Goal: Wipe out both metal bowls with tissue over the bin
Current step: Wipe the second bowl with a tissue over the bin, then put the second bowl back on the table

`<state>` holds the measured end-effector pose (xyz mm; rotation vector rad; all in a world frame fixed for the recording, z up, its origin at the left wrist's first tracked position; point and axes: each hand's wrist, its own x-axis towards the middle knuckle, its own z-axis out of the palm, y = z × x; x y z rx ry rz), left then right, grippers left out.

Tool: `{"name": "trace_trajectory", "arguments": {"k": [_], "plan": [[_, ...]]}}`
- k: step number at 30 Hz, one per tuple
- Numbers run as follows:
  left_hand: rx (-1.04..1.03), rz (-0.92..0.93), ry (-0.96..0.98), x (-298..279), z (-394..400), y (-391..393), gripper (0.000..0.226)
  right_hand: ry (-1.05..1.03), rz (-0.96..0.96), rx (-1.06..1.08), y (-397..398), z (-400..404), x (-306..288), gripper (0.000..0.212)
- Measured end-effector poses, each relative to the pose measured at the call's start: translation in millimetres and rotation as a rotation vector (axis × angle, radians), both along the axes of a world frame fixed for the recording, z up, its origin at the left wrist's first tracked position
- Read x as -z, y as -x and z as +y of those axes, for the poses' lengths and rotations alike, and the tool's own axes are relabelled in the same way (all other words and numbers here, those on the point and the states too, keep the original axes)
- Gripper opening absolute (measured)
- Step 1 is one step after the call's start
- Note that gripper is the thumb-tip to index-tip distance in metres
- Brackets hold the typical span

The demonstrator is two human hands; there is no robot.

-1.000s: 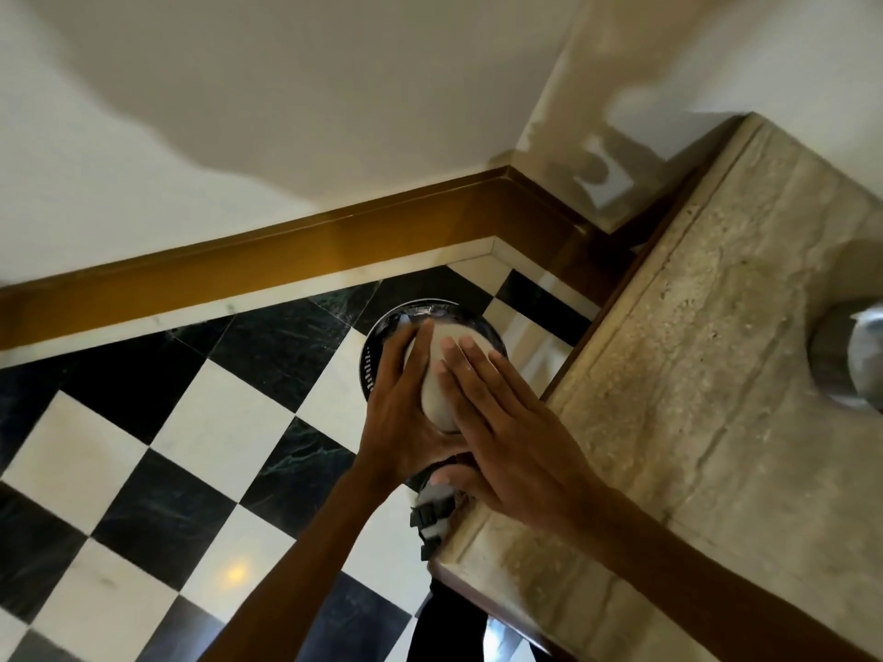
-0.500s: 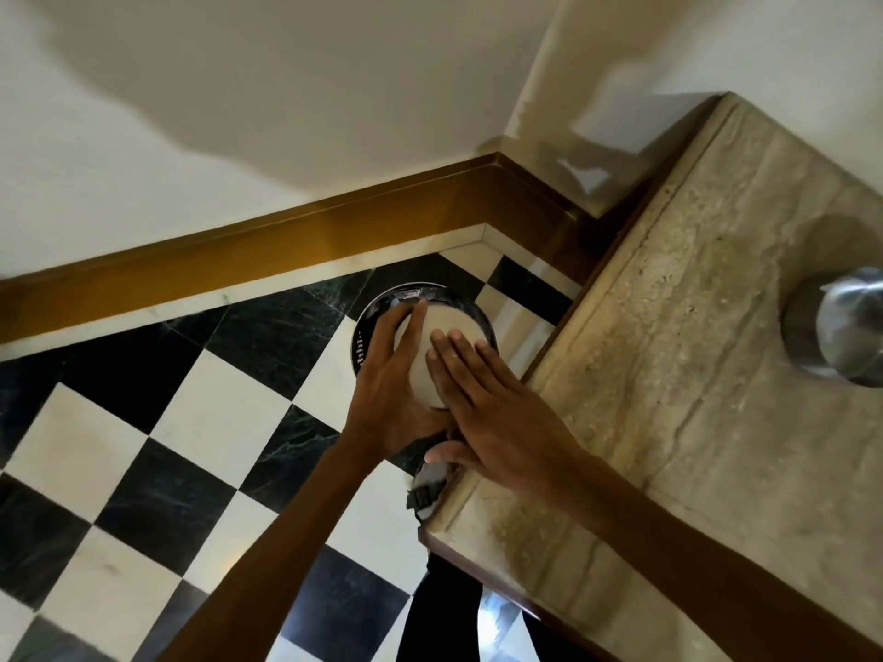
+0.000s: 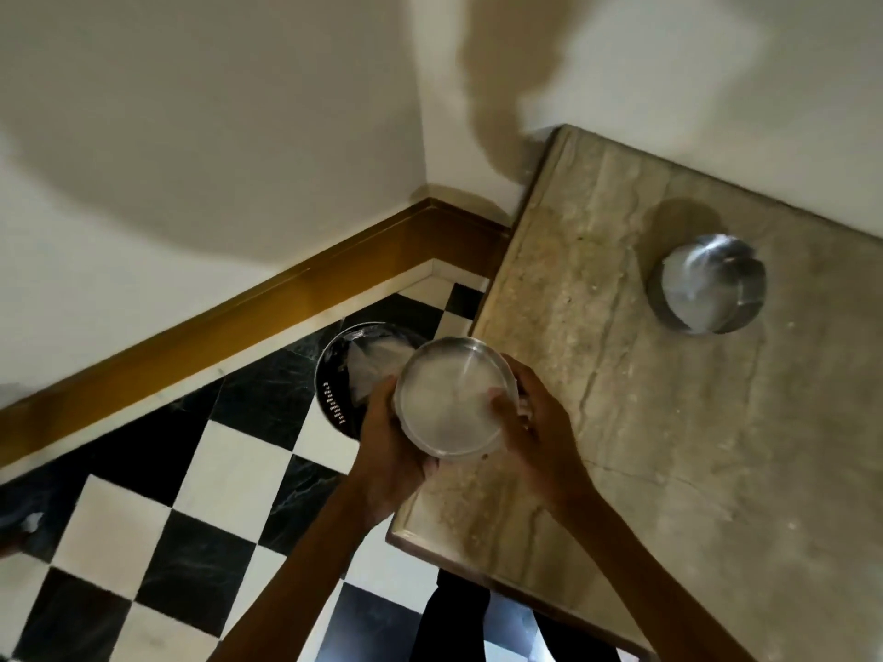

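A round metal bowl [image 3: 446, 398] is held between both hands with its inside facing up at me. It hangs over the table's near-left corner, just right of the black bin [image 3: 334, 398] on the floor. My left hand [image 3: 392, 441] grips its left side and underside. My right hand [image 3: 540, 427] grips its right rim, thumb on the inner edge. Crumpled whitish tissue or liner [image 3: 372, 367] lies inside the bin. A second metal bowl [image 3: 707, 286] stands on the marble table [image 3: 669, 446], far right of my hands.
The bin stands on a black-and-white chequered floor [image 3: 143, 527] in the corner, against a brown skirting board [image 3: 239, 317] and white walls. My dark trousers [image 3: 454, 618] show below the table edge.
The bowl was held low over the bin with my right hand flat across it. It is now raised and turned inside-up, moved toward the table corner, with my right hand on its rim.
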<state>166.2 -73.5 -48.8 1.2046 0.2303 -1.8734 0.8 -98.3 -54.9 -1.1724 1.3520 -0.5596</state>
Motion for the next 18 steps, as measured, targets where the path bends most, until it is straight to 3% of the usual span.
{"name": "trace_trajectory", "arguments": {"k": [3, 6, 9, 16, 18], "plan": [[0.102, -0.204, -0.054, -14.0, -11.0, 51.5, 0.048, -0.032, -0.012, 0.165, 55.0, 5.3, -4.7, 0.044], [0.246, -0.362, -0.028, -2.3, -12.3, 104.0, 0.061, -0.09, 0.04, 0.265, 115.1, 9.9, -1.9, 0.049], [0.332, -0.401, -0.057, 2.3, -12.7, 163.4, 0.041, -0.164, 0.106, 0.286, 180.3, 13.2, 6.7, 0.049], [0.429, -0.597, 0.089, 5.9, -29.6, 290.5, 0.021, -0.259, 0.084, 0.327, 305.1, -1.2, 12.0, 0.05], [0.43, -0.634, 0.093, 10.5, -44.2, 316.4, 0.025, -0.258, 0.113, 0.368, 324.8, -11.4, 11.4, 0.051]]}}
